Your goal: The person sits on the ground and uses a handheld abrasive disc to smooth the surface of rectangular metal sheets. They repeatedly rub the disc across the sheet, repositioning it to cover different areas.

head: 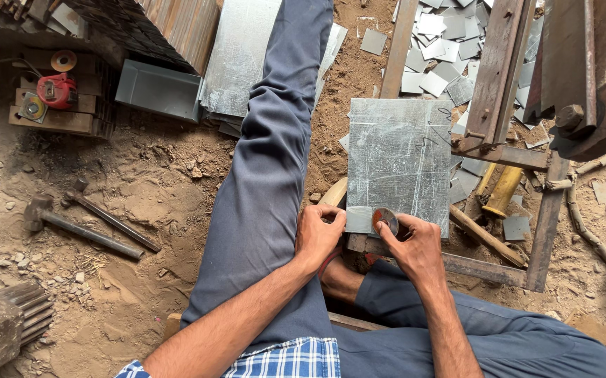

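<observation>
Head view, looking down. Person seated on sandy ground, left leg point(268, 154) stretched out. Left hand point(318, 234) grips the near edge of a scratched metal sheet point(399, 157). Right hand point(415, 248) holds a small round disc point(385, 220) against the sheet's near edge (disc face partly hidden by fingers). Two hammers point(86, 224) lie well apart to the left. Cut metal squares point(443, 49) are scattered beyond the sheet. A red power tool point(57, 91) rests on wooden blocks.

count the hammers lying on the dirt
2, both on the sand left of the person's outstretched leg: the larger hammer nearer the left edge, the smaller hammer just right of it. Others may be hidden.
</observation>
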